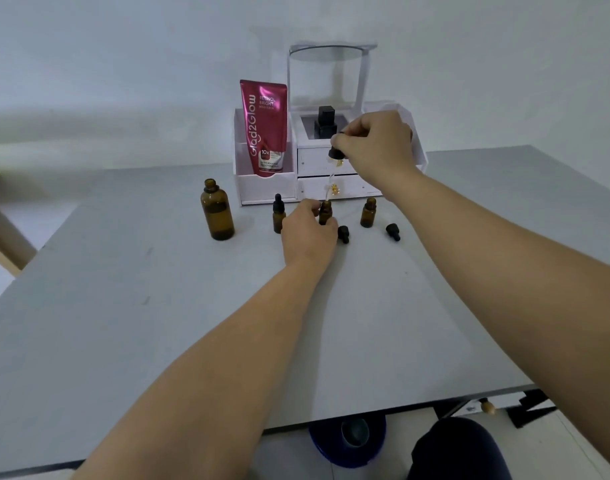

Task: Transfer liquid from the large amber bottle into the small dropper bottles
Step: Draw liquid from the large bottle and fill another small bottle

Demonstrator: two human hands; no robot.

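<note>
The right hand (376, 143) is raised above the table (158, 306), fingers pinched closed on the black bulb of a dropper (335, 157). The glass pipette hangs straight down from this cap, its tip just above the open mouth of the middle dropper bottle (325, 212). The left hand (308, 230) rests on the table directly below, at 6 o'clock of the right hand, fingers closed around that middle bottle, which is held upright.

A capped dropper bottle (278, 213) stands just beside the left hand at its 10 o'clock. An uncapped dropper bottle (368, 213) stands near at 2 o'clock of the left hand. Two loose black dropper caps are noted lying on the table: one (343, 233) just beside the left hand at 3 o'clock, the other (393, 232) farther out in the same direction.

The large amber bottle (217, 211) stands upright and uncapped at 9 o'clock of the left hand, well apart from both hands, partly filled with dark liquid.

Behind the bottles, at 12 o'clock, a white organiser (269, 188) is recorded, holding a pink tube (263, 129) and a black square bottle (325, 122).
</note>
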